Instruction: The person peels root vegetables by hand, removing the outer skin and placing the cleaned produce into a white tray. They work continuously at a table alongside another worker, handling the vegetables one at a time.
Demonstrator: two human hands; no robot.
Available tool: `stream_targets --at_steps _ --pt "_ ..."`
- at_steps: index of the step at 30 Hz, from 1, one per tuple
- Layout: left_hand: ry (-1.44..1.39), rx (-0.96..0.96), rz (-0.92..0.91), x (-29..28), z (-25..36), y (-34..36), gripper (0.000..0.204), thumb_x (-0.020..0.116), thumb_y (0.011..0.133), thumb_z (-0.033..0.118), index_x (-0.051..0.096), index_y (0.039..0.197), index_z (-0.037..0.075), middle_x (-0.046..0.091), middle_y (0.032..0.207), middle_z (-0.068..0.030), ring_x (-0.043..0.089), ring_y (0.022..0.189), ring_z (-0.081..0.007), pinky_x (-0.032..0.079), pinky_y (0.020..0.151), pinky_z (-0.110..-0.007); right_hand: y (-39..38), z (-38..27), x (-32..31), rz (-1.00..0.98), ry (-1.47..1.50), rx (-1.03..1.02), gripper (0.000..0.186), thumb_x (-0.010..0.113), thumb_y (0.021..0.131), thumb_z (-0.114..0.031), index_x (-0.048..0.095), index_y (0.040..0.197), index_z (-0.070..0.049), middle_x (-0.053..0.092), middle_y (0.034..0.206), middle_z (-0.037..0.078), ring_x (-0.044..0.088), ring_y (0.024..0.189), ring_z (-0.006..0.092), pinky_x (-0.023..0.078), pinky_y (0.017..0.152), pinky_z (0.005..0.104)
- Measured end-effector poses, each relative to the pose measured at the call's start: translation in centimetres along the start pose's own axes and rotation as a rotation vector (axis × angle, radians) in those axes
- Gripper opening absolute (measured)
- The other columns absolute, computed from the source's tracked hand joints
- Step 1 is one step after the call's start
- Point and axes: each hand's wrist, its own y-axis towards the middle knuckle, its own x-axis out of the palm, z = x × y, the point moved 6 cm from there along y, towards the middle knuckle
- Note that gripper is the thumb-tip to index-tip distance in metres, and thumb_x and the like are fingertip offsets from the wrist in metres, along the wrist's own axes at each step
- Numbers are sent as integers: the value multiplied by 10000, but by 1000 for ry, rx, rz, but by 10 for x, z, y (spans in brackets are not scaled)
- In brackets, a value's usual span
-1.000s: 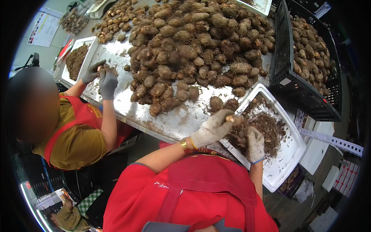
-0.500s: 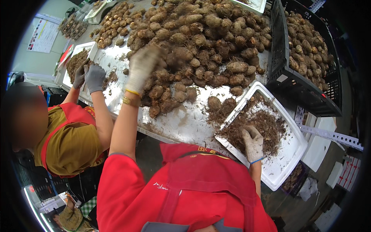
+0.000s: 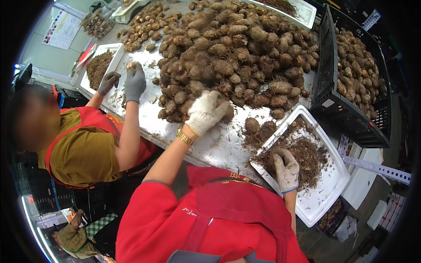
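Note:
At the near edge of a heap of hairy brown taros (image 3: 245, 52), my left hand (image 3: 204, 113), in a white knit glove, bends its fingers over a taro (image 3: 227, 114). The fingertips are partly hidden, and the hand looks closed on that taro. My right hand (image 3: 287, 170), in a soiled whitish glove, is over a white tray (image 3: 330, 193) of brown fibrous scraps (image 3: 309, 153). Its fingers and thumb are curled together; whatever they hold, if anything, is hidden. A single taro (image 3: 252, 125) lies on the metal table (image 3: 210, 149) just beyond the tray's left corner.
A black crate (image 3: 326, 83) full of taros stands at the right. On my left a co-worker's grey-gloved hand (image 3: 135, 85) has something pale at its fingertips, near another scrap tray (image 3: 118, 55). A perforated metal bar (image 3: 377, 165) juts out at right.
My left hand has come nearer and rightward from over the heap to its near edge. My right hand stays over the tray. The co-worker's hands have moved apart. The whole view has shifted slightly.

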Motion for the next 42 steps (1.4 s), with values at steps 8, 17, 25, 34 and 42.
stream_targets --at_steps 8,17,25,34,42 --pt "-831 528 -425 113 52 -68 403 428 962 118 479 1339 -15 626 1204 -124 621 1055 -172 529 827 -268 20 -65 41 16 -443 -355 477 405 977 -418 579 1219 -46 653 948 193 649 855 351 508 727 412" --pt "66 838 -38 71 134 -95 175 561 865 245 630 962 116 675 812 -92 670 685 -257 513 545 -373 17 27 31 -121 415 239 458 396 990 -378 545 1247 -29 644 1088 114 631 936 218 531 794 336" --pt "301 625 -65 116 119 -77 284 507 876 234 607 1079 63 675 766 -94 665 670 -311 531 578 -383 16 -29 2 55 41 -110 345 435 967 -245 556 1199 -21 650 1016 149 634 871 270 523 764 380" --pt "-1324 39 -963 139 101 -91 332 521 964 273 533 1208 48 604 740 -27 546 456 -112 431 389 -224 12 -52 -3 90 163 -387 378 470 964 -212 485 1236 50 679 827 102 673 741 239 577 646 345" --pt "-808 190 -418 77 122 -87 316 567 928 174 584 1201 17 609 977 -40 596 827 -102 498 680 -246 15 -13 -5 138 313 -113 615 279 1014 -482 520 1271 21 608 1161 138 599 1018 194 501 870 315"
